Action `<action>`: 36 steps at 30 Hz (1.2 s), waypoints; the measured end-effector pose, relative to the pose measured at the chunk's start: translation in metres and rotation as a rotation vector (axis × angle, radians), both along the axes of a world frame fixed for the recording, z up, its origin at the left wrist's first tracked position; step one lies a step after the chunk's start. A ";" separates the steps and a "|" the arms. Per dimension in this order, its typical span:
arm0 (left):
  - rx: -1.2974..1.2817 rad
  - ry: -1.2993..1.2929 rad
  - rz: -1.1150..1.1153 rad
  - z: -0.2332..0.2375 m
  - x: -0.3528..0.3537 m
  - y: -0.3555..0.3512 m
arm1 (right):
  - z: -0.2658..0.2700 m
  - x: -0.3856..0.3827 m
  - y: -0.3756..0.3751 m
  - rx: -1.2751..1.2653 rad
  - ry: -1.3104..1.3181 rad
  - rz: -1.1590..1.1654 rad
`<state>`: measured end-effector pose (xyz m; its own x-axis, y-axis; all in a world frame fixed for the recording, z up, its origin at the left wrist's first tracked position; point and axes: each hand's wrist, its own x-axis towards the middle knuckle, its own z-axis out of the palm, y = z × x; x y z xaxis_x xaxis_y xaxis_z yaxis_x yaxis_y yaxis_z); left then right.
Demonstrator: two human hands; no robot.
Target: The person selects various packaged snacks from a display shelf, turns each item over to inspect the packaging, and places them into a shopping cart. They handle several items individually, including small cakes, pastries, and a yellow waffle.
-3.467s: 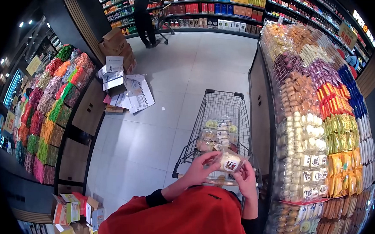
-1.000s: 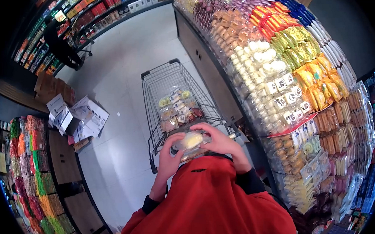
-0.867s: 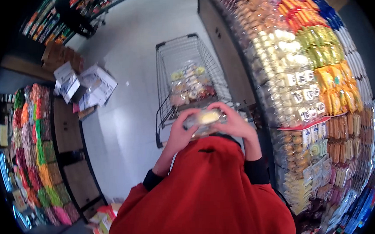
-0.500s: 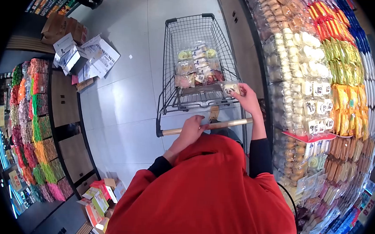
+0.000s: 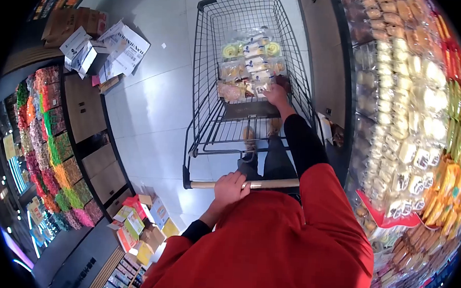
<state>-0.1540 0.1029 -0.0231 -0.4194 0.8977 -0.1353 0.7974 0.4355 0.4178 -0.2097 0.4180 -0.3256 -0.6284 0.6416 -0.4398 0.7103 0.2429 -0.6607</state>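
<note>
My left hand [image 5: 230, 188] is wrapped round the wooden handle [image 5: 270, 184] of a shopping cart. Down inside the cart [image 5: 194, 85], my right hand [image 5: 276, 95] has its fingers closed on a packaged pastry [image 5: 262, 87] at the near end of the load. Beyond it lie rows of clear packs: white buns [image 5: 255, 65] in the middle, green rolls [image 5: 230, 50] farther off, and pinkish packs [image 5: 231, 92] at the near left.
Shelves of bagged breads [image 5: 399, 100] rise along the right. Candy bins [image 5: 48, 145] line the left. Torn white cartons [image 5: 123, 49] and a brown box [image 5: 72, 26] lie at the upper left. Colourful open boxes [image 5: 135, 222] sit at the lower left.
My right hand has carried the pastry pack from above the cart's near edge down onto the load. My left hand, loosely over the handle before, now grips it.
</note>
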 end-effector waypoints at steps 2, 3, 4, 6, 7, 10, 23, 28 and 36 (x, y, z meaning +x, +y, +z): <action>-0.042 -0.006 -0.010 0.005 -0.002 0.004 | -0.023 -0.013 -0.003 0.052 0.026 0.070; -0.001 -0.055 0.005 0.009 -0.003 0.008 | -0.030 -0.020 -0.006 -0.006 -0.070 0.080; -0.015 -0.059 0.013 0.008 -0.003 0.009 | -0.020 -0.027 -0.008 -0.020 -0.073 0.089; 0.003 -0.061 0.044 0.008 -0.003 0.009 | -0.006 -0.033 -0.014 -0.163 -0.181 0.020; -0.007 -0.061 0.048 0.007 -0.003 0.010 | -0.011 -0.035 -0.016 -0.173 -0.181 0.025; -0.045 -0.078 0.069 0.009 -0.004 0.012 | -0.020 -0.038 -0.026 -0.166 -0.315 0.088; 0.056 -0.036 -0.032 0.005 -0.002 0.009 | 0.118 0.015 0.010 -0.120 0.477 0.332; -0.217 -0.465 -0.013 0.029 -0.023 0.020 | 0.307 0.100 0.049 0.097 0.708 -0.115; -0.092 -0.649 -0.269 0.010 -0.049 0.022 | 0.409 0.297 0.066 1.062 0.049 -0.606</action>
<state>-0.2027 0.1251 -0.0132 0.0061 0.9317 -0.3633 0.4847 0.3150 0.8160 0.0868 0.4837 0.0838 -0.1045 0.8617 0.4965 0.8757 0.3164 -0.3649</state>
